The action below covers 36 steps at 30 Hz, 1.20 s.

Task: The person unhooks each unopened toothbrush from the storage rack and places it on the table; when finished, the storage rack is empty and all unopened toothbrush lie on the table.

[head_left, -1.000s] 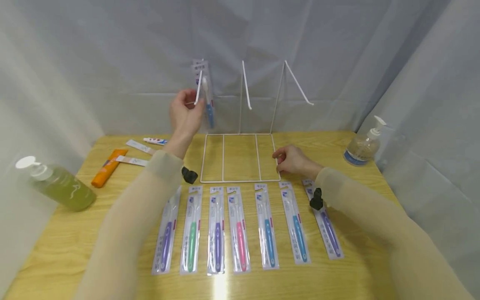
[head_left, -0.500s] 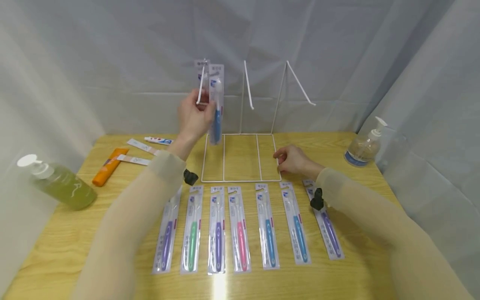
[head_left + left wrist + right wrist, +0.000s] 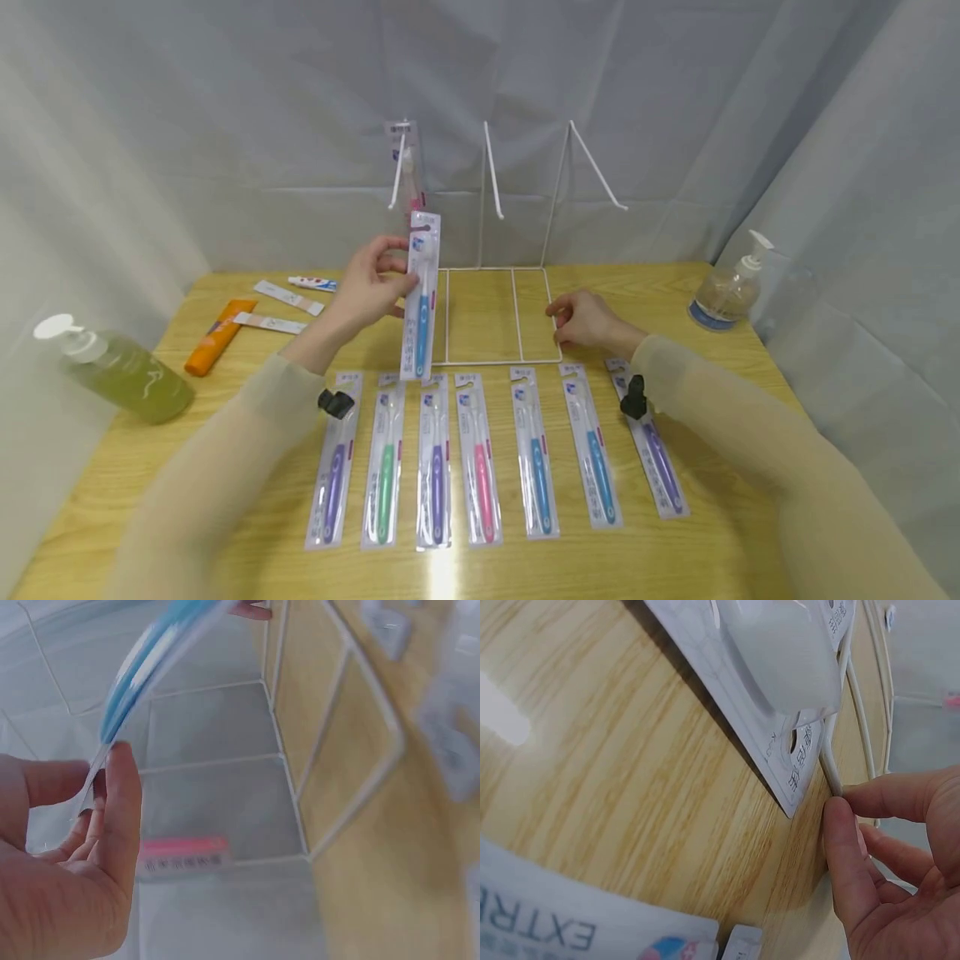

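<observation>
My left hand [image 3: 372, 283] pinches a packaged blue toothbrush [image 3: 422, 300] near its top and holds it upright over the front left corner of the white wire rack [image 3: 480, 362]. In the left wrist view the thumb and fingers of the left hand [image 3: 97, 787] pinch the blue pack [image 3: 142, 667] by its edge. A pack with a pink brush [image 3: 406, 171] hangs on the rack's left hook. My right hand [image 3: 583, 321] pinches the base wire at the rack's front right corner; the right wrist view shows the right hand [image 3: 870, 847] on the wire [image 3: 831, 761].
Several packaged toothbrushes [image 3: 480, 454] lie in a row in front of the rack. A green pump bottle [image 3: 120, 371] stands at the left edge, a clear one [image 3: 727, 292] at the right. An orange tube [image 3: 217, 333] and small packets [image 3: 288, 293] lie back left. Curtains close in the table.
My left hand has come down from the rack's left hook toward the table, bringing the blue pack with it. The pink pack stays on the hook. The right hand has not moved.
</observation>
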Each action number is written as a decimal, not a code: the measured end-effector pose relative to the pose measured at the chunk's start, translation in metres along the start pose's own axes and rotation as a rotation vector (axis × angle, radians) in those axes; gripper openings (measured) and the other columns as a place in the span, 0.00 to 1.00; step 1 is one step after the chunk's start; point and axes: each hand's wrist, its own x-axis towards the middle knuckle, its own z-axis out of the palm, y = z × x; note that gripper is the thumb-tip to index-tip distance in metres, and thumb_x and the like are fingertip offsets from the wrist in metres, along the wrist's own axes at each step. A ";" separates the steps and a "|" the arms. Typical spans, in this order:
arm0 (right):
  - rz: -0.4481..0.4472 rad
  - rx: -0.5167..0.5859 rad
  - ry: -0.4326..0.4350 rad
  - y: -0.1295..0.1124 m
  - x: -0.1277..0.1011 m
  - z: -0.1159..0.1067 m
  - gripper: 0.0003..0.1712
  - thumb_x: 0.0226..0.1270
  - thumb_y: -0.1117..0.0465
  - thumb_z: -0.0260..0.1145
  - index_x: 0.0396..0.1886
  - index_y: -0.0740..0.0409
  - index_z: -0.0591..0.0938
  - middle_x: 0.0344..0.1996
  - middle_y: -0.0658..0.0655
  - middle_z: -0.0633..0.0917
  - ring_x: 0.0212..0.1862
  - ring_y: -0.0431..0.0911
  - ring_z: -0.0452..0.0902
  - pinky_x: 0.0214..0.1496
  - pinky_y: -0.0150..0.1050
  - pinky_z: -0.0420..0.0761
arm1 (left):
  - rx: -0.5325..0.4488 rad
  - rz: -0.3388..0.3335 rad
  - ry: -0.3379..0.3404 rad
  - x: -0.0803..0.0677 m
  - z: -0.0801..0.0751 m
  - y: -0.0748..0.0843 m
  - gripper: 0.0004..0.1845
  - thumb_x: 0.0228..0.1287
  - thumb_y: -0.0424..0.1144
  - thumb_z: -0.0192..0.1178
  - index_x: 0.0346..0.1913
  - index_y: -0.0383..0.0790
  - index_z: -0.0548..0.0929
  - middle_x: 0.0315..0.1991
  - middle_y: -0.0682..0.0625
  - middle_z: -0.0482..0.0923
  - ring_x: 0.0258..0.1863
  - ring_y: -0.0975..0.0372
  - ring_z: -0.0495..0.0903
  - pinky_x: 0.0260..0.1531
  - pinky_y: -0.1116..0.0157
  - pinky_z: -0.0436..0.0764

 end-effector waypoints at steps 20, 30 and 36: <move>0.008 -0.010 0.009 -0.003 0.001 0.001 0.29 0.66 0.71 0.77 0.68 0.67 0.85 0.38 0.55 0.84 0.32 0.40 0.79 0.33 0.27 0.84 | 0.101 -0.273 -0.179 -0.104 -0.066 -0.072 0.37 0.83 0.36 0.63 0.86 0.39 0.60 0.54 0.40 0.81 0.41 0.59 0.84 0.36 0.58 0.98; -0.008 -0.009 0.001 -0.002 0.000 0.001 0.29 0.66 0.70 0.77 0.68 0.67 0.86 0.38 0.55 0.84 0.32 0.40 0.80 0.34 0.27 0.84 | 0.159 -0.363 -0.225 -0.141 -0.096 -0.085 0.36 0.83 0.35 0.62 0.85 0.35 0.59 0.50 0.41 0.82 0.37 0.59 0.85 0.32 0.56 0.97; 0.013 0.001 0.001 -0.003 -0.001 -0.001 0.30 0.66 0.70 0.77 0.68 0.66 0.85 0.39 0.55 0.83 0.34 0.41 0.80 0.34 0.27 0.84 | 0.187 -0.430 -0.263 -0.151 -0.104 -0.096 0.36 0.83 0.34 0.61 0.85 0.33 0.58 0.53 0.38 0.84 0.40 0.56 0.87 0.33 0.56 0.97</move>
